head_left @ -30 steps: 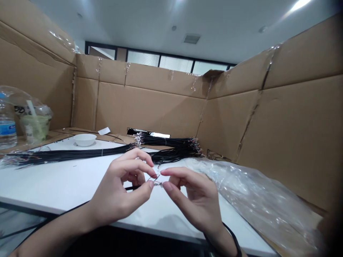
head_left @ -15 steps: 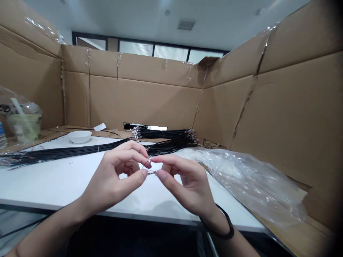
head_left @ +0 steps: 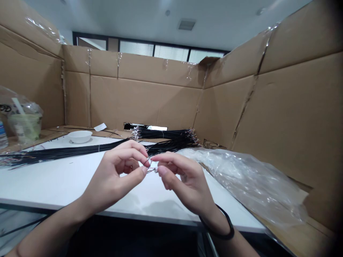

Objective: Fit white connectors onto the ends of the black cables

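Above the front part of the white table, my left hand [head_left: 115, 175] pinches thin dark and reddish wires [head_left: 151, 169] between thumb and fingers. The wires end in small white connectors; one connector [head_left: 155, 170] sits at the thumb tip of my right hand [head_left: 187, 180]. That hand's index fingertip touches another small whitish end close to the left fingertips. The right fingers are curled and nearly meet the left ones. Exact contact at the fingertips is too small to make out fully.
Bundles of black cables [head_left: 166, 134] lie at the back, and another cable bundle [head_left: 66, 152] stretches left. A white bowl [head_left: 79, 136], a bagged drink cup [head_left: 25, 125] and a bottle [head_left: 2, 135] stand left. Clear plastic sheeting [head_left: 241, 175] covers the right side. Cardboard walls [head_left: 150, 100] surround the table.
My right thumb has risen slightly and its other fingers have shifted below it. The white connector by that thumb shows more plainly. My left hand has barely moved.
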{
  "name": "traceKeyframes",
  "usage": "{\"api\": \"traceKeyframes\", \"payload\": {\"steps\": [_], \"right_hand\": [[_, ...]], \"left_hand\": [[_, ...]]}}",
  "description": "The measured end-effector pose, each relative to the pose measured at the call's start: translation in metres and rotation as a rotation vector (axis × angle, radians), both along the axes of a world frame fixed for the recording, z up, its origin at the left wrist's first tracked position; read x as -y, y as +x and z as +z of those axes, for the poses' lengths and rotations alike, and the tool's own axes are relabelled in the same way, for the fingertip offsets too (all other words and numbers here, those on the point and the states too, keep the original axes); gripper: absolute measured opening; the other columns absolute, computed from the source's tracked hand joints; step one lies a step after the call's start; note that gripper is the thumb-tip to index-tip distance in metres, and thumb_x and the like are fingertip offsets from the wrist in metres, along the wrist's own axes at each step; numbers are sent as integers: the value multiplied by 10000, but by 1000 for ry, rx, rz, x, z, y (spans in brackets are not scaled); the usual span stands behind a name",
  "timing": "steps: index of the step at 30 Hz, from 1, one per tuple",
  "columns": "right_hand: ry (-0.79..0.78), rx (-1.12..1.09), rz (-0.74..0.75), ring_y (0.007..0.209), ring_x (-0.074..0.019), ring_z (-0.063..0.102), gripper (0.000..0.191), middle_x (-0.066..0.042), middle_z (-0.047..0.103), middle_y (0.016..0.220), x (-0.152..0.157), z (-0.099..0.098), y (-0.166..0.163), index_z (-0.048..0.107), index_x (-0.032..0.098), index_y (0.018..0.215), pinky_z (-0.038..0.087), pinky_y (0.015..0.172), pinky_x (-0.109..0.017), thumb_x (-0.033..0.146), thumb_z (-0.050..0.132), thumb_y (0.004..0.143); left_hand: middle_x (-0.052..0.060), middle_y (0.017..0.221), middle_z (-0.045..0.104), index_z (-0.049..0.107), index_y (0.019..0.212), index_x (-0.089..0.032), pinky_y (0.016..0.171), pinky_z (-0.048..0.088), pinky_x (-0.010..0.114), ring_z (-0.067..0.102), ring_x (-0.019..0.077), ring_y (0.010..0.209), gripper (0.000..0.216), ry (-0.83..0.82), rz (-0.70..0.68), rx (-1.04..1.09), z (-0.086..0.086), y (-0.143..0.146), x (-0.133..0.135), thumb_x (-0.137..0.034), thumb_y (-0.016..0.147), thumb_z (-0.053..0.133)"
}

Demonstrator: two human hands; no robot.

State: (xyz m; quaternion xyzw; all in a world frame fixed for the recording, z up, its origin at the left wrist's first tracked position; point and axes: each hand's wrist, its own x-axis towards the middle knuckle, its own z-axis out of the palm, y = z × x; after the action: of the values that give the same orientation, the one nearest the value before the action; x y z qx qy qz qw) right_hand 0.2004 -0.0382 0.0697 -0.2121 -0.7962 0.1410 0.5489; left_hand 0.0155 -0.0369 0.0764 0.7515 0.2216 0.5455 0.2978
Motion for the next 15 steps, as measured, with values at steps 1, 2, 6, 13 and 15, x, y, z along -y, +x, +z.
{"api": "traceKeyframes", "payload": {"steps": [1,2,6,13,15], "right_hand": [[-30,-17,23,495,-52,535,133,22,613,712,0,0,0,696,182,976,452,449,-159,152,600,890],[-63,-34,49,501,-53,555,130,20,615,735,-1,0,-1,694,191,979,461,443,-155,160,600,894],[-173,-69,131,500,-49,589,135,27,614,756,-3,0,-1,690,219,1007,491,450,-147,186,610,902],[-189,-65,153,479,-36,561,144,33,606,729,-2,-3,1,691,232,1014,481,455,-134,195,606,904],[-195,-60,149,479,-37,560,142,31,605,728,-2,-3,1,689,233,1016,480,457,-135,200,607,905]], "left_hand": [[2,935,550,682,774,-161,445,415,135,481,4,531,89,-3,-4,2,0,0,0,-175,835,619],[-1,933,547,678,773,-161,441,411,132,477,0,524,87,-7,-12,1,0,0,0,-172,835,618],[-9,939,539,654,780,-161,430,401,127,473,-8,514,69,-25,-35,13,-2,0,-1,-156,838,615],[-11,951,544,651,805,-175,451,422,120,487,-8,525,67,-6,-42,20,-3,1,-2,-137,846,616],[-11,954,545,655,810,-179,455,426,122,494,-9,522,65,6,-39,35,-3,1,-2,-136,845,622]]}}
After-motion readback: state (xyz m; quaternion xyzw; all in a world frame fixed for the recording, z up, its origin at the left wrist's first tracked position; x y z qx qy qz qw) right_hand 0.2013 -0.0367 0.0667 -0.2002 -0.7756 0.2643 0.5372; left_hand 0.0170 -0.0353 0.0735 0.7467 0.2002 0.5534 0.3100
